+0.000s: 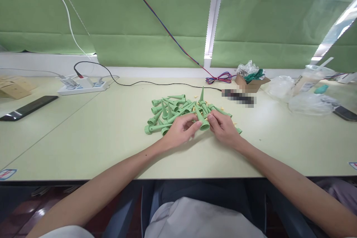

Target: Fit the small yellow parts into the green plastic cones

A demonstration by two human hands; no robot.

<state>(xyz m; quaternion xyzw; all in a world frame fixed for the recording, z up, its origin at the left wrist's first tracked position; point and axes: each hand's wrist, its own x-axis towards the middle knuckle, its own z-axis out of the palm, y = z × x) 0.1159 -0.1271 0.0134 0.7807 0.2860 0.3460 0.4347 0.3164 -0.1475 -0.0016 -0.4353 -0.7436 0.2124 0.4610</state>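
A heap of several green plastic cone spikes [173, 109] lies on the pale table [83, 137], with small yellowish bits scattered among them. My left hand [180, 131] and my right hand [223, 128] meet at the near side of the heap. Both pinch one green cone spike [202, 120] at its wide round end, its tip pointing away from me. The fingers of both hands are curled closed around that end.
A white power strip [82, 86] with plugged cables sits at the back left, and a dark phone [28, 108] lies nearer the left edge. A small cardboard box [251, 81], plastic bags [306, 102] and another phone [346, 113] crowd the back right. A black cable [156, 83] crosses behind the heap.
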